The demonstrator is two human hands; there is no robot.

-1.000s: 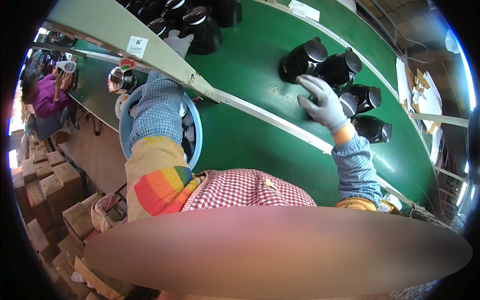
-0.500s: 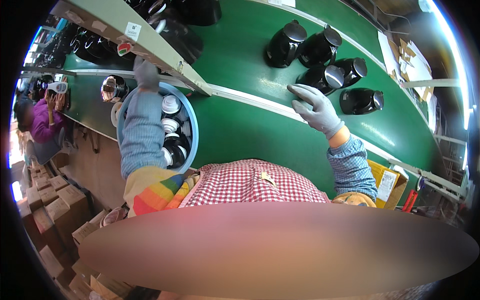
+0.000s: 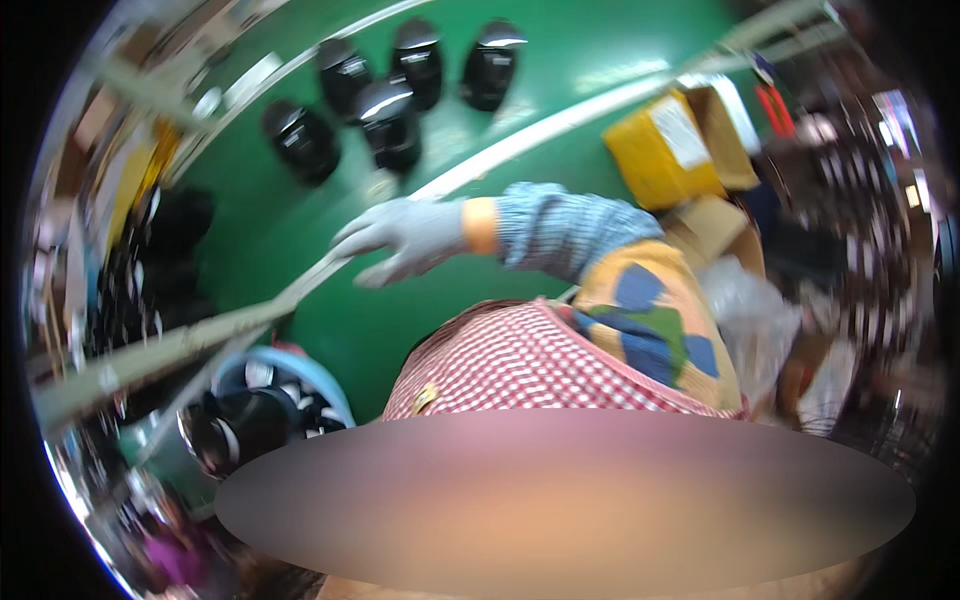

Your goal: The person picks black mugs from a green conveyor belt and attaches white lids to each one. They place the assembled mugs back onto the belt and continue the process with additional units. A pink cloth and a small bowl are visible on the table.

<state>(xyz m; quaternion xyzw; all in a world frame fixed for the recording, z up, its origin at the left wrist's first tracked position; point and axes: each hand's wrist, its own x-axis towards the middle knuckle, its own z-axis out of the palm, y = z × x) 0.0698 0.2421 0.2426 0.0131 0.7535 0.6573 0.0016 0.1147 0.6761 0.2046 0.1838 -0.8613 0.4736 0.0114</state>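
My right hand, in a grey glove, reaches left over the green bench with its fingers stretched out and slightly apart, holding nothing. It is just nearer than several glossy black jugs, one being the closest. My left hand is out of view. At lower left, a larger black vessel with a shiny metal end overlaps a blue tub of black and white parts. What supports that vessel is hidden, and motion blurs the picture.
A pale rail runs along the bench, meeting a beam at left. On the right stand a yellow carton, a red-handled tool and a clear plastic bag. Someone in purple is at lower left.
The view has swung round to the right. My right hand has moved left, its forearm now crossing sideways. My left arm has left the view, and the metal-ended black vessel now overlaps the tub.
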